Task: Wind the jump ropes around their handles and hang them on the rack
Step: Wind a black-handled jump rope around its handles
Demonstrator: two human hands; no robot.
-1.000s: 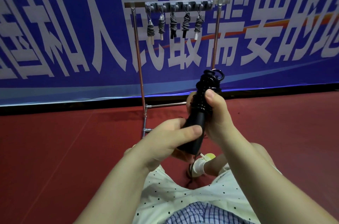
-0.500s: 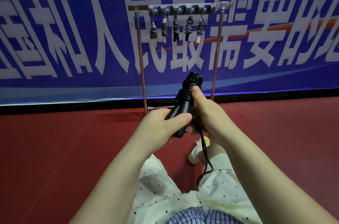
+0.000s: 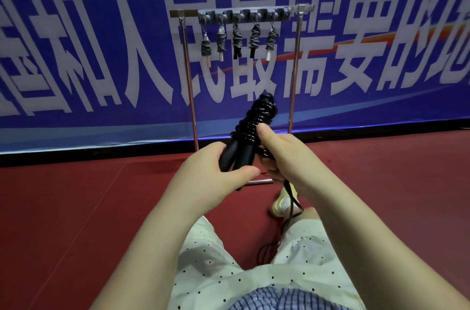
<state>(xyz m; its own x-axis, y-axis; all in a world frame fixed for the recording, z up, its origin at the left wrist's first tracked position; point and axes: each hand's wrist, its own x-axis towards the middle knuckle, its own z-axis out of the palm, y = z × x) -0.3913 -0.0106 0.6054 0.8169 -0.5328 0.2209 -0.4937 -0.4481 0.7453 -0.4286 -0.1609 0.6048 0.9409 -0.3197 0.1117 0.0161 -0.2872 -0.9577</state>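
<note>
At frame centre, two smooth black handles (image 3: 235,157) lie together, their upper part wrapped in glossy black rope coils (image 3: 255,119); the long axis tilts up toward the upper right. The left hand (image 3: 216,172) grips the lower handles, the right hand (image 3: 282,154) pinches the coils, loose rope (image 3: 292,197) trailing downward. The thin metal rack (image 3: 241,11) stands beyond, five wound ropes (image 3: 237,39) hanging, hooks free at its right.

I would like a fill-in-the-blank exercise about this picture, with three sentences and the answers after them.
1. The number of wound ropes hanging on the rack is ____.
2. The left hand grips the two black ____ of the jump rope.
3. The right hand presses its ____ against the coils, while loose rope trails down to the red floor.

Answers: five; handles; thumb
</note>
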